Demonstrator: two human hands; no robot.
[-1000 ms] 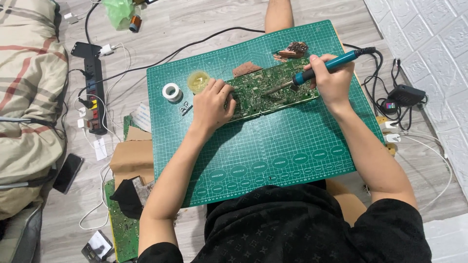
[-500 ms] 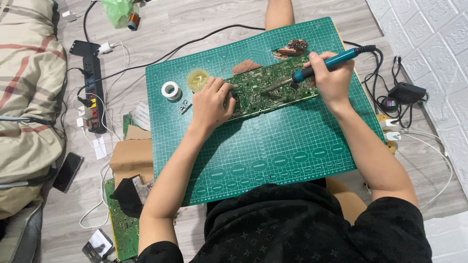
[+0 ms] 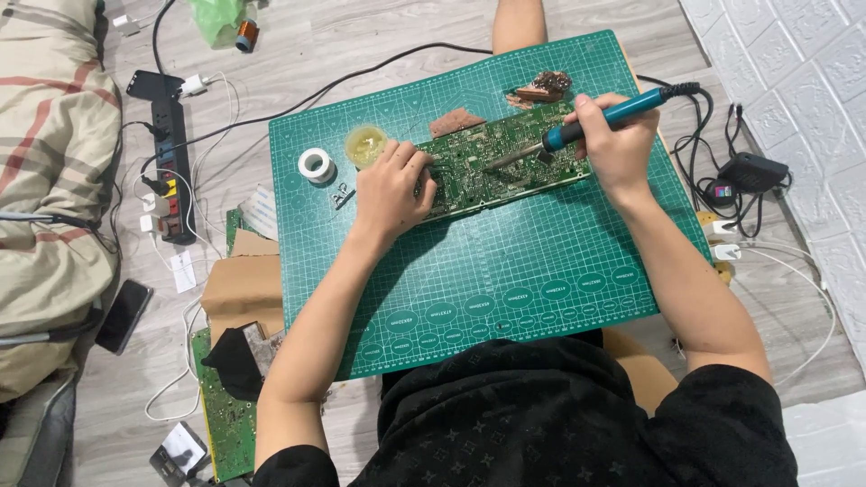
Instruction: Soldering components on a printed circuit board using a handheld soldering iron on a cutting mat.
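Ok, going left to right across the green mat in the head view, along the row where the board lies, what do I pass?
Solder reel → round tin of yellowish paste → left hand → circuit board → soldering iron → right hand, all on or over the cutting mat.

- A grey wood-plank floor [image 3: 361, 45] carries a green cutting mat [image 3: 505, 280].
- On the mat: a green circuit board [image 3: 492, 167], a solder spool [image 3: 316, 165], a small yellow tin [image 3: 365, 144].
- On the floor: a black power strip [image 3: 171, 162], cardboard [image 3: 242, 287], a phone [image 3: 124, 316].
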